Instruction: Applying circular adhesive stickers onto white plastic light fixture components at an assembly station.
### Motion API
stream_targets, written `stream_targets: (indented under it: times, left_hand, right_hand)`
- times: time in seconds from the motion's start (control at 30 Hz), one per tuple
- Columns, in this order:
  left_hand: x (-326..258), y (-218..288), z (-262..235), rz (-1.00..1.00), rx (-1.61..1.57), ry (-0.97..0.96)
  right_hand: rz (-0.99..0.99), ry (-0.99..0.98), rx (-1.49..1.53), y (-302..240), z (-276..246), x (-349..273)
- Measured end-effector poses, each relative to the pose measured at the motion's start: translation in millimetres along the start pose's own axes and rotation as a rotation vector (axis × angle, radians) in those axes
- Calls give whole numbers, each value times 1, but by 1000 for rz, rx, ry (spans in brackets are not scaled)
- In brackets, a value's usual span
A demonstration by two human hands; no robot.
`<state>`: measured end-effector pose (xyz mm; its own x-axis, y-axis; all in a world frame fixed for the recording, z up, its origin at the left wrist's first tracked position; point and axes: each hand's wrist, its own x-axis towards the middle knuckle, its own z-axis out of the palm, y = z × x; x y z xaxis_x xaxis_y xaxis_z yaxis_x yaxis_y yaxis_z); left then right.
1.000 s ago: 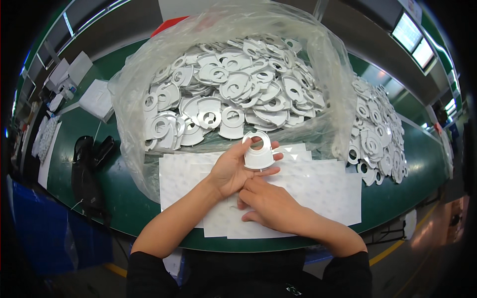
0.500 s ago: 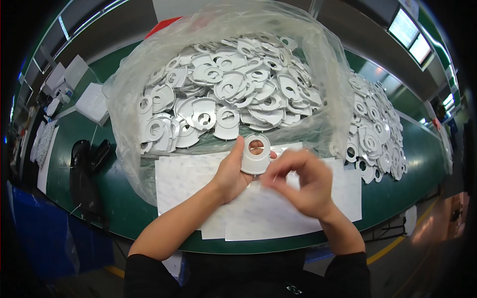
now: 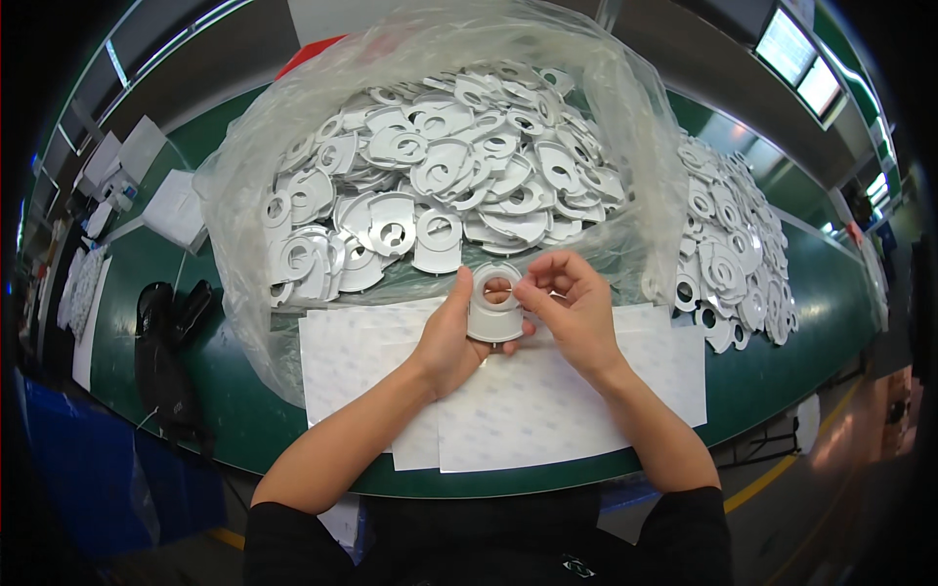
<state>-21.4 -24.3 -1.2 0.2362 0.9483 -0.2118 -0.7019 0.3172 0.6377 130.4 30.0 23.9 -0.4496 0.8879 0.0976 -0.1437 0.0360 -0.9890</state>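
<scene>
One white ringed plate (image 3: 495, 325) is held in the fingers of the left hand (image 3: 447, 344), above the sheets (image 3: 547, 420). The right hand (image 3: 582, 317) has fingers narrowed at its rim; remotely, I cannot confirm a grip. I judge rim handling underway; next calls for steady left support.

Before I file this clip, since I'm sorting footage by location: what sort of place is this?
Probably a factory workshop: there's a long green worktable, an open clear plastic bag heaped with similar white parts, and another pile of them to its right.
</scene>
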Motion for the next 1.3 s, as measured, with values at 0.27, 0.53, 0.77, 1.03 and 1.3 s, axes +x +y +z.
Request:
stream_targets:
  times: [0.27, 0.53, 0.77, 1.03, 1.3]
  left_hand:
    - [0, 1, 1, 2, 30, 0]
    - [0, 2, 1, -2, 28, 5]
    - [0, 1, 0, -6, 24, -13]
    - [1, 1, -1, -10, 33, 1]
    - [0, 1, 1, -3, 25, 20]
  right_hand:
    - [7, 13, -2, 1, -1, 2]
    - [34, -1, -4, 0, -3, 3]
    - [42, -10, -25, -2, -4, 4]
    - [54, -3, -36, -3, -4, 4]
    - [40, -2, -41, -4, -3, 4]
